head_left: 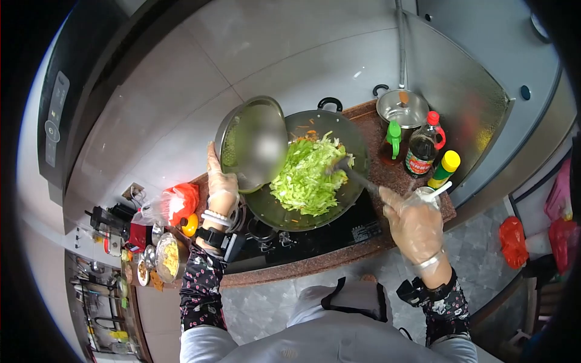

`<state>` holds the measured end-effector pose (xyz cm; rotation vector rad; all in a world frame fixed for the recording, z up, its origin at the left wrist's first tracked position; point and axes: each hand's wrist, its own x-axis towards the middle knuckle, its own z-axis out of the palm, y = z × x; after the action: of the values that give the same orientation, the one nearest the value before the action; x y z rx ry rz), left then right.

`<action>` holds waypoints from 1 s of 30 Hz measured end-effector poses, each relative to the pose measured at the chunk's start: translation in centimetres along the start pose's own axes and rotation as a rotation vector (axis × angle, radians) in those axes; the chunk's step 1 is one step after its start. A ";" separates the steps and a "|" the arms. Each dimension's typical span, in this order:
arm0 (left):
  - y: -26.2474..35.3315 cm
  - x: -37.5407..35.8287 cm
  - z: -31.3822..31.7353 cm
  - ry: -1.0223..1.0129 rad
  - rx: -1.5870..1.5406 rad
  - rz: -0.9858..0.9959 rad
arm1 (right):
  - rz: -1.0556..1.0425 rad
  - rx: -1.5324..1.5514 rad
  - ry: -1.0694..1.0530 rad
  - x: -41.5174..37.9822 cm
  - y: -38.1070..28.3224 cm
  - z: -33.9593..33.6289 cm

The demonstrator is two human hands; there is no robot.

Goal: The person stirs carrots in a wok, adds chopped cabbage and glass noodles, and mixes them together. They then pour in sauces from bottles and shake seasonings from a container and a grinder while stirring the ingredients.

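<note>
A black wok [315, 209] on the stove held a heap of chopped green cabbage [307, 175] with orange bits. The left hand [221, 184], gloved, had its fingers closed on the rim of a metal bowl [253, 142] tipped over the wok's left edge. The right hand [414, 221] gripped a spatula [354, 175] whose blade touched the cabbage. Sauce bottles [423, 151] stood on the tabletop [399, 175] behind.

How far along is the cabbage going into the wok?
Done: the chopped cabbage lies heaped in the wok. In hand: the left hand holds the metal bowl tipped over the wok's edge; the right hand holds a spatula in the greens. Left: the cabbage looks raw and pale green.
</note>
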<state>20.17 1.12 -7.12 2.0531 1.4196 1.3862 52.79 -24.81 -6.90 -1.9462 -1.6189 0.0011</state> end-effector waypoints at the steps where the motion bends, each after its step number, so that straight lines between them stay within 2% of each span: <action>1: -0.3 -0.1 0.0 -0.002 0.031 0.002 | -0.007 0.013 0.007 0.8 -0.6 -0.3; 3: -0.3 -0.8 0.0 -0.046 -0.237 -0.027 | -0.091 -0.013 0.017 2.6 -1.5 0.7; 5: -1.3 -0.8 -0.1 -0.073 -0.502 -0.098 | -0.167 -0.106 -0.058 4.6 -0.6 6.2; 6: -1.5 -1.2 -0.7 -0.081 -0.367 -0.079 | -0.201 -0.150 -0.093 4.9 -1.2 7.4; 8: -1.4 -0.8 -1.8 -0.088 -0.102 -0.007 | -0.141 -0.213 -0.178 2.8 -2.5 7.6; 9: -2.3 -0.9 -2.1 -0.102 -0.321 0.001 | -0.118 -0.249 -0.206 2.8 -3.5 7.3; 11: 0.4 -0.6 -2.9 -0.068 -0.706 -0.296 | -0.138 -0.297 -0.171 3.9 -3.8 9.3; 12: -2.8 -1.3 -3.4 -0.117 -0.525 -0.222 | -0.141 -0.318 -0.184 3.3 -3.8 11.0; 13: -1.8 -1.0 -3.4 -0.106 -0.321 -0.157 | -0.126 -0.295 -0.192 3.7 -3.8 11.9; 16: -0.6 -1.6 -3.7 -0.121 -0.417 -0.081 | -0.152 -0.321 -0.208 4.8 -4.9 10.3; 17: -0.5 -1.5 -3.5 -0.137 -0.513 -0.121 | -0.091 -0.350 -0.193 5.2 -5.9 9.7; 19: -0.8 -1.6 -3.1 -0.192 -0.601 -0.167 | -0.374 -0.116 0.066 7.7 -7.5 10.0; 20: -0.2 -1.9 -3.3 -0.240 -0.586 -0.092 | -0.423 0.035 -0.017 9.4 -10.2 9.0; 22: -0.4 -2.2 -2.7 -0.316 -0.613 0.126 | -0.713 0.229 0.078 12.9 -13.5 11.4; 23: 0.1 -2.4 -3.0 -0.338 -0.536 0.248 | -0.626 0.266 0.076 13.2 -17.1 11.0; 24: 0.8 -2.5 -3.5 -0.351 -0.458 0.367 | -0.593 0.154 -0.071 14.0 -19.7 10.9; 26: 1.8 -2.5 -3.3 -0.306 -0.631 0.210 | -0.651 -0.004 -0.066 13.2 -20.9 14.7; 28: 1.1 -1.8 -4.9 -0.273 -0.516 0.296 | -0.789 -0.179 -0.079 12.9 -17.8 18.4; 29: 0.5 -1.4 -5.8 -0.247 -0.458 0.334 | -0.561 -0.083 -0.358 12.5 -18.3 16.0; 30: 0.2 -1.3 -6.5 -0.218 -0.400 0.366 | -0.734 -0.622 -0.048 14.1 -15.2 18.6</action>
<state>14.85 -1.78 -4.47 2.1692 0.6357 1.3833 35.99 -2.84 -10.34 -1.6139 -2.4819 -0.8340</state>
